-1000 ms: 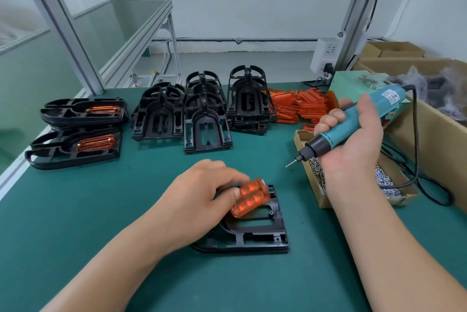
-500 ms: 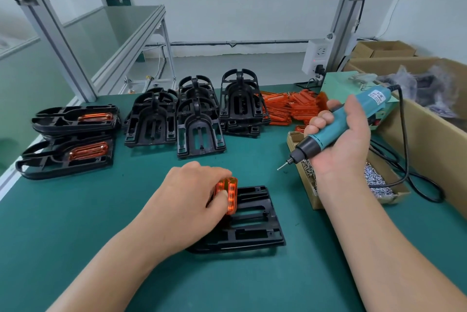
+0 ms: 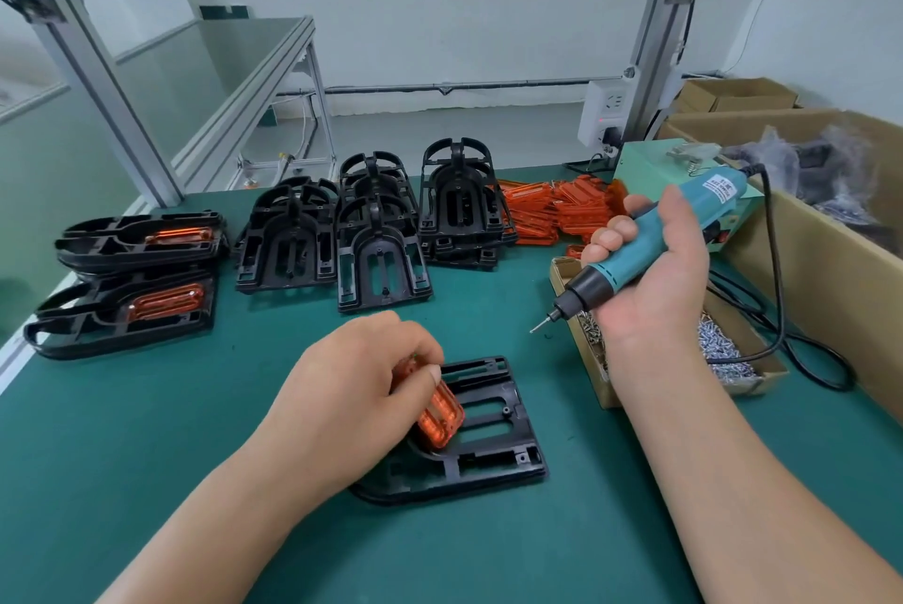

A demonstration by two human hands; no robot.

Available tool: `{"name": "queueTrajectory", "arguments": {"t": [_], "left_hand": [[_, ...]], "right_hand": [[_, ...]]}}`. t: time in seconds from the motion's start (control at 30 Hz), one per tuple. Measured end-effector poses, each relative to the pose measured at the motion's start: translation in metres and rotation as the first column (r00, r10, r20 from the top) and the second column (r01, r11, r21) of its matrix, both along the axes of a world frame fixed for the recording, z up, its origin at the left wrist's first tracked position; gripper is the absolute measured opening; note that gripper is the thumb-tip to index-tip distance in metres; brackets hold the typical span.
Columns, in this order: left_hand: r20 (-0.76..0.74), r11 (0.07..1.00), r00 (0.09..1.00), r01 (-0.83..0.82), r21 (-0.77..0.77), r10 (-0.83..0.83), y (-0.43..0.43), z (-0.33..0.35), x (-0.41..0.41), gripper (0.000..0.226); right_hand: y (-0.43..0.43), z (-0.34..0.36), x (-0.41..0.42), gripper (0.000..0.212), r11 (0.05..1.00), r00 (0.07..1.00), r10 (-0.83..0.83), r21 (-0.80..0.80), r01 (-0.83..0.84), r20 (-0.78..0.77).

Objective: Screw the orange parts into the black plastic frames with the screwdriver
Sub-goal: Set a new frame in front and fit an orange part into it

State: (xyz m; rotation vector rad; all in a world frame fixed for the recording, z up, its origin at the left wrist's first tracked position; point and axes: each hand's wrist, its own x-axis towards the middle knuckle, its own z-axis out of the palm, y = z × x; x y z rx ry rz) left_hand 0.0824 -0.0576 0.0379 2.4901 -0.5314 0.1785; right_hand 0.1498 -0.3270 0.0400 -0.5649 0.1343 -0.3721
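Note:
A black plastic frame [image 3: 493, 452] lies flat on the green mat in front of me. My left hand [image 3: 352, 398] pinches an orange part [image 3: 440, 417] and holds it tilted over the frame's left side. My right hand [image 3: 650, 281] grips a teal electric screwdriver [image 3: 650, 241], raised to the right of the frame with its bit pointing down-left, apart from the frame. A pile of loose orange parts [image 3: 562, 212] lies at the back of the mat.
Stacks of bare black frames [image 3: 371, 232] stand behind the work spot. Two frames with orange parts fitted [image 3: 132, 290] lie at the left. An open small box of screws [image 3: 723, 354] sits under my right wrist. A big cardboard box [image 3: 830, 271] lines the right edge.
My left hand has turned the orange part and lowered it further onto the frame. The screwdriver in my right hand has stayed raised in about the same spot.

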Motion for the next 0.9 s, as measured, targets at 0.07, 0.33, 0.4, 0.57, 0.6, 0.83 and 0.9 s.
{"name": "queueTrajectory", "arguments": {"t": [0.07,0.33,0.4,0.57,0.6,0.83,0.9], "left_hand": [[-0.067,0.994,0.996,-0.058,-0.095,0.052,-0.003,0.000,-0.002,0.005],[0.138,0.982,0.988,-0.088,0.166,0.066,-0.025,-0.004,-0.011,0.039],[0.231,0.964,0.972,-0.106,0.244,0.049,-0.030,-0.006,-0.013,0.041],[0.280,0.931,0.960,-0.089,0.355,-0.014,-0.033,-0.011,-0.011,0.044],[0.256,0.934,0.967,-0.089,0.345,-0.002,-0.032,-0.012,-0.010,0.042],[0.024,0.969,0.999,-0.046,0.243,0.041,-0.026,-0.010,-0.005,0.045],[-0.006,0.964,0.999,-0.034,0.265,0.037,-0.020,-0.011,-0.002,0.047]], "right_hand": [[0.001,0.000,0.000,0.026,1.000,1.000,0.000,0.000,0.000,-0.001],[0.001,0.002,-0.001,0.026,1.000,1.000,-0.003,-0.006,0.003,-0.014],[0.001,0.002,-0.001,0.025,1.000,1.000,-0.002,-0.006,0.002,-0.015],[0.003,0.002,-0.002,0.025,1.000,1.000,0.011,-0.005,-0.011,-0.007],[0.003,0.002,-0.002,0.025,1.000,1.000,0.013,-0.006,-0.013,-0.006],[0.004,0.001,-0.001,0.025,1.000,1.000,0.023,-0.006,-0.023,-0.001],[0.004,0.002,-0.001,0.025,1.000,1.000,0.017,-0.004,-0.017,-0.007]]}}
